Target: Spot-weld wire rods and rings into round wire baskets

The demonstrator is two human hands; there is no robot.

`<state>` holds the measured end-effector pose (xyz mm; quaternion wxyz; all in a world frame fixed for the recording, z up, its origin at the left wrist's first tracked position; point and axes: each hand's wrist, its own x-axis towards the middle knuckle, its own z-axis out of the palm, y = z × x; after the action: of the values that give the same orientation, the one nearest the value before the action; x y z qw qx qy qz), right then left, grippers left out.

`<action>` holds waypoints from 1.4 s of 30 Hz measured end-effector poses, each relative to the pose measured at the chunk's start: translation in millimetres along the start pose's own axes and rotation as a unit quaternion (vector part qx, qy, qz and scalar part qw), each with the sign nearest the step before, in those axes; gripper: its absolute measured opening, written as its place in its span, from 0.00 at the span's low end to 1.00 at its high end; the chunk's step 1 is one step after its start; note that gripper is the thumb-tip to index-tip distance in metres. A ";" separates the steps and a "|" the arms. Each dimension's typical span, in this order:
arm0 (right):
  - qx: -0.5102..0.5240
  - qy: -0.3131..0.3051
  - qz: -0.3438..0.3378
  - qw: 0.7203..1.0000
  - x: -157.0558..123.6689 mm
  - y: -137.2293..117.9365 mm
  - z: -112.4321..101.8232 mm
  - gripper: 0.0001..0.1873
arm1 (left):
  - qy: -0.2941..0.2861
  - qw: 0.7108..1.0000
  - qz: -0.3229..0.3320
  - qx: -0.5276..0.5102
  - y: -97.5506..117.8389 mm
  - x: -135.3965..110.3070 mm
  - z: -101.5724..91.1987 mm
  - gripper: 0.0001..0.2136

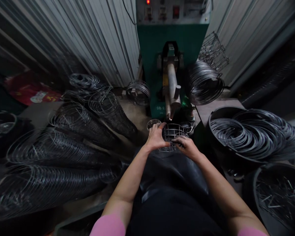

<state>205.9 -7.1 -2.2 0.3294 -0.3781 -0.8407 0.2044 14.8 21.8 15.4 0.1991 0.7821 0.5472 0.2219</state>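
Note:
A round wire basket [174, 131] sits over my lap, just below the electrode tip [170, 118] of a green spot welding machine [147, 42]. My left hand [154, 137] is wrapped round its left side, thumb along the near part and fingers at the far rim. On the near right, my right hand [186, 146] has its fingers bent and pressed against the wires. Whether a small loose piece is pinched there is too dark to see. A light metal electrode arm [172, 82] comes down from the machine above both hands.
Stacked wire baskets [51, 180] lie in long rows on the left. A black tub [212, 131] on the right holds many wire rings [255, 132]; another tub [254, 190] holds short wire pieces. Wire hoops [204, 82] hang beside the machine. A dark apron [172, 177] covers my lap.

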 end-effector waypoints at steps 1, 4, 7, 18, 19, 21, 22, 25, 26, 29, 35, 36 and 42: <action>-0.006 0.001 -0.002 1.000 2.2 1.5 0.2 0.11 | -0.001 1.000 0.001 -0.004 -1.5 3.1 -0.5 0.43; -0.027 -0.003 -0.004 1.000 10.0 5.4 0.3 0.11 | -0.002 1.000 0.004 -0.017 -6.6 11.3 -1.5 0.42; -0.045 -0.013 0.002 0.999 19.5 9.2 0.3 0.11 | 0.006 1.000 0.004 -0.029 -12.5 18.4 -2.1 0.41; -0.063 -0.013 0.016 0.998 47.8 25.2 -1.8 0.12 | 0.012 0.998 -0.014 -0.064 -29.1 46.5 -0.7 0.42; -0.061 -0.007 0.019 0.998 46.8 25.0 -1.1 0.12 | 0.015 0.998 -0.013 -0.063 -28.7 46.4 -0.2 0.42; -0.064 0.003 0.026 0.998 45.6 25.8 0.3 0.12 | 0.025 0.998 -0.019 -0.051 -26.9 46.9 0.3 0.41; -0.067 0.007 0.031 0.997 46.1 26.8 0.8 0.12 | 0.029 0.998 -0.025 -0.042 -25.9 48.0 0.5 0.41; -0.072 0.020 0.051 0.996 53.5 31.3 0.7 0.12 | 0.036 0.998 -0.053 -0.019 -24.6 56.4 1.0 0.42; -0.071 0.025 0.060 0.995 56.8 32.0 0.3 0.12 | 0.034 0.997 -0.060 -0.019 -25.1 60.1 1.5 0.42; -0.054 0.064 0.090 0.992 60.5 27.7 -1.7 0.10 | 0.027 0.997 -0.059 -0.039 -27.8 68.2 3.5 0.41; 0.160 0.200 0.296 0.920 18.5 8.1 -0.3 0.13 | 0.050 0.996 -0.059 -0.033 -27.6 68.9 2.3 0.44; 0.226 0.186 0.354 0.888 7.8 7.5 1.8 0.15 | 0.053 0.997 -0.058 -0.026 -27.3 70.0 1.2 0.44; 0.487 0.164 0.491 0.703 -43.4 19.9 17.8 0.16 | 0.038 0.995 -0.076 -0.051 -29.9 85.6 -2.3 0.43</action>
<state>224.8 -29.6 -43.7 0.4534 -0.5519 -0.2521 0.6529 16.5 112.4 11.8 0.2342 0.7179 0.6001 0.2639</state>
